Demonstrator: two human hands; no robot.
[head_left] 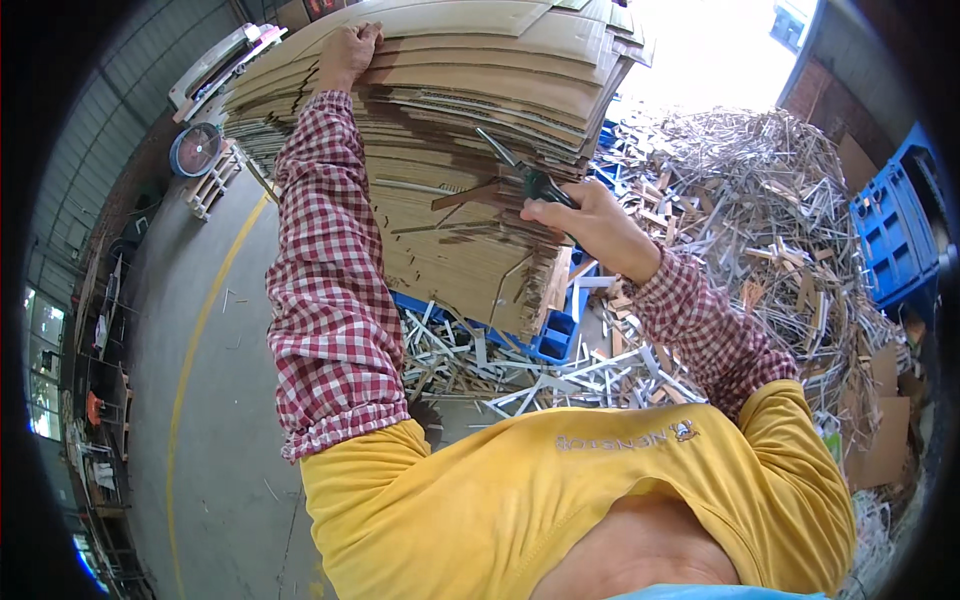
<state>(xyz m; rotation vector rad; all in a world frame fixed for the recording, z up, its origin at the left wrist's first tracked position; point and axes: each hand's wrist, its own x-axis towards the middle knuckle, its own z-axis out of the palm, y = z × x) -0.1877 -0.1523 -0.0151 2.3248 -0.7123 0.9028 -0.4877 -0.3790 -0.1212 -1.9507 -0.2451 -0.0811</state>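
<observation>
A tall stack of brown cardboard sheets (480, 70) rises in front of me, its layered edges uneven. My left hand (348, 56) is at the upper left of the stack, fingers curled over the edge of the upper sheets. In front of the stack's right part, my right hand (606, 222) is closed around a hand tool with a dark green body and a long, pointed metal tip (506, 152). That tip points up and left, towards the sheet edges. Narrow cardboard strips (468, 196) stick out below it. The exact kind of tool is unclear.
Blue plastic pallet (556, 336) sits under the stack. Cardboard offcuts (480, 370) litter the floor below, and a large heap of scrap strips (740, 170) lies right. Blue crate (900, 225) stands far right. A round fan (196, 148) and wooden pallet (214, 184) are left.
</observation>
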